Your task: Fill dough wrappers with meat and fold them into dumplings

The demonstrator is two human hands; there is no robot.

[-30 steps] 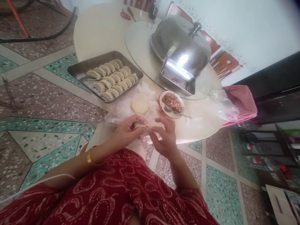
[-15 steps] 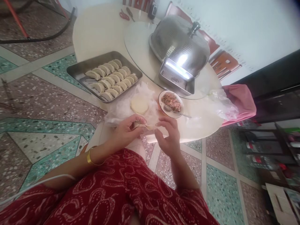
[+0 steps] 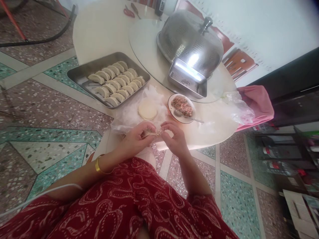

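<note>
My left hand point(image 3: 136, 139) and my right hand point(image 3: 174, 137) meet over the near edge of the round table point(image 3: 104, 30), pinching a folded dumpling point(image 3: 151, 133) between their fingertips. Just beyond the hands lies a stack of round wrappers point(image 3: 147, 109) on crinkled clear plastic point(image 3: 127, 116). A small plate of minced filling point(image 3: 181, 107) with a spoon point(image 3: 190, 117) sits to the right of the wrappers. A metal tray point(image 3: 82, 74) holding several finished dumplings point(image 3: 116, 83) in rows stands at the left.
A perforated steel dome cover point(image 3: 190, 46) rests on a glass turntable point(image 3: 144, 43) at the table's middle. Red scissors point(image 3: 128, 12) lie at the far edge. A clear bag point(image 3: 236, 106) and a pink cloth point(image 3: 259, 104) hang at the right. Terrazzo floor surrounds the table.
My right hand moved away from the dumpling half a second ago with fingers spread, then came back and closed on its right end. The left hand kept its hold.
</note>
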